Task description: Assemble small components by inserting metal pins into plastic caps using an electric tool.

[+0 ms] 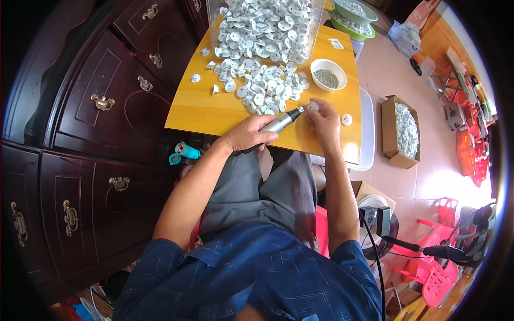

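Desk, yellow wood top: carries everything in work. Its near edge runs just in front of the lap, so a part dropped there could roll off onto the lap or the floor.

Clear plastic bin, far side of desk: heaped with white disc-and-stem parts. A knock to it could send more of them down.

Loose pile of white parts, in front of the bin: reaches close to the left hand. A forward sweep of that hand might scatter it.

Left hand: wrapped around the barrel of the driver. Right hand: thumb and fingers pinching one part near the driver's tip.

Electric screwdriver, silver barrel, black nose: slanted up toward the right hand. Main risk, in my judgement: tip skids off and catches a fingertip, from a slanted approach or a loose pinch. Tip contact cannot be confirmed.

White bowl, beyond the right hand: an elbow or knuckle bump could tip it.

Held white disc, between the right fingertips: may spin or crack if driven too hard.

Single white disc, right of that hand: could be brushed aside.

Small grey pieces, in the bowl: too fine to identify; easily spilled
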`<state>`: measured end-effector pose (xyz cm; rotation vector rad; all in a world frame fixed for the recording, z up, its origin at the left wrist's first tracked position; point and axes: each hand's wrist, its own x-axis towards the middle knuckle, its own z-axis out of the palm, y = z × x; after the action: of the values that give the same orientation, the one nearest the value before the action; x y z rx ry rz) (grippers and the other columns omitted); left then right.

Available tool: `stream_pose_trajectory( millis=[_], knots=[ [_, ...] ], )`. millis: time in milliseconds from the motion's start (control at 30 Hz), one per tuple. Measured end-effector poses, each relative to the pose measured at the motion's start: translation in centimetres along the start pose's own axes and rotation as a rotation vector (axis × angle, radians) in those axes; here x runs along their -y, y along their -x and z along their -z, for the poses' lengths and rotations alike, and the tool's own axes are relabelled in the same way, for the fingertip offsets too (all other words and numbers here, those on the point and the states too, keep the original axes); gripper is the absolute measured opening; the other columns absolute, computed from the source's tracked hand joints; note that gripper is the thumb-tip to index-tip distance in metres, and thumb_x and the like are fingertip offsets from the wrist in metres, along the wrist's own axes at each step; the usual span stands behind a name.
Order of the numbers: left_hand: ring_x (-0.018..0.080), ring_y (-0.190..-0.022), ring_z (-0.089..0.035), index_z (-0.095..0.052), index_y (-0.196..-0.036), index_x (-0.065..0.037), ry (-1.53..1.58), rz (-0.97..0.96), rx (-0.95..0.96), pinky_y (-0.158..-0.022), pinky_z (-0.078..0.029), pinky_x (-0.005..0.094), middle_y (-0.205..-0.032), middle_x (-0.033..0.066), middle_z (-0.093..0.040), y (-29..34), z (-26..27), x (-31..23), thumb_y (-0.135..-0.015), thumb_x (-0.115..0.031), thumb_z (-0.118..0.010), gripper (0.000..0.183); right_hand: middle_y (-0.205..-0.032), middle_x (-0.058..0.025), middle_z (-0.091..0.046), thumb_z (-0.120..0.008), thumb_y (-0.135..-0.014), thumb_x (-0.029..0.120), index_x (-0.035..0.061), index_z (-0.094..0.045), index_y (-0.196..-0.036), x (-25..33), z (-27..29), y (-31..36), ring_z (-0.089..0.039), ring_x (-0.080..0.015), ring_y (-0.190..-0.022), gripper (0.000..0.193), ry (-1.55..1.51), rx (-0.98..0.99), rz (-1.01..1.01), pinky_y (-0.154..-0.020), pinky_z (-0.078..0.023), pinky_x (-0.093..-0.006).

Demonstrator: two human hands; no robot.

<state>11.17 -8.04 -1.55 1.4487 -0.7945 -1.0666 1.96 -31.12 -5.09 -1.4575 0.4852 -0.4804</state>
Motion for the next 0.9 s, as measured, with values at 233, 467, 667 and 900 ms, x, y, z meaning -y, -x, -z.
stream_pose_trajectory(
  millis=[233,467,667,900],
  knots=[
    [0.0071,-0.062,-0.050,-0.047,-0.142,0.003,0.037,-0.025,-0.008,-0.058,-0.044,0.0224,-0.083,0.0007,-0.056,0.3,0.1,0.2,-0.091,-0.020,-0.066,0.059,-0.091,-0.0081,-0.071,-0.066,-0.088,0.009,0.0028,-0.070,-0.113,1.3,0.6,0.5,-0.064,-0.0131,-0.066,0.026,0.559,-0.113,0.174,-0.065,-0.053,-0.0307],
    [0.0073,-0.063,-0.052,-0.046,-0.143,0.003,0.072,-0.068,-0.022,-0.059,-0.044,0.0224,-0.084,0.0011,-0.057,0.7,0.0,0.4,-0.090,-0.020,-0.068,0.061,-0.097,-0.0040,-0.070,-0.064,-0.094,0.014,0.0048,-0.069,-0.115,2.4,0.1,0.9,-0.057,-0.0086,-0.064,0.024,0.148,-0.064,0.076,-0.059,-0.047,-0.0236],
    [0.0056,-0.067,-0.054,-0.044,-0.147,0.000,0.068,-0.090,0.017,-0.059,-0.049,0.0224,-0.090,0.0017,-0.060,0.7,0.3,0.5,-0.091,-0.017,-0.069,0.064,-0.097,-0.0019,-0.069,-0.063,-0.099,0.017,0.0061,-0.065,-0.117,2.7,-0.7,1.0,-0.053,-0.0043,-0.063,0.022,-0.331,0.099,-0.145,-0.055,-0.041,-0.0169],
    [0.0073,-0.064,-0.051,-0.045,-0.145,0.002,0.073,-0.073,-0.001,-0.060,-0.045,0.0227,-0.085,0.0009,-0.057,0.7,-0.1,0.2,-0.088,-0.021,-0.070,0.066,-0.092,-0.0008,-0.070,-0.069,-0.095,0.014,0.0061,-0.067,-0.111,1.7,-0.1,0.6,-0.055,-0.0055,-0.065,0.018,-0.302,0.031,-0.122,-0.057,-0.043,-0.0192]
  ],
)
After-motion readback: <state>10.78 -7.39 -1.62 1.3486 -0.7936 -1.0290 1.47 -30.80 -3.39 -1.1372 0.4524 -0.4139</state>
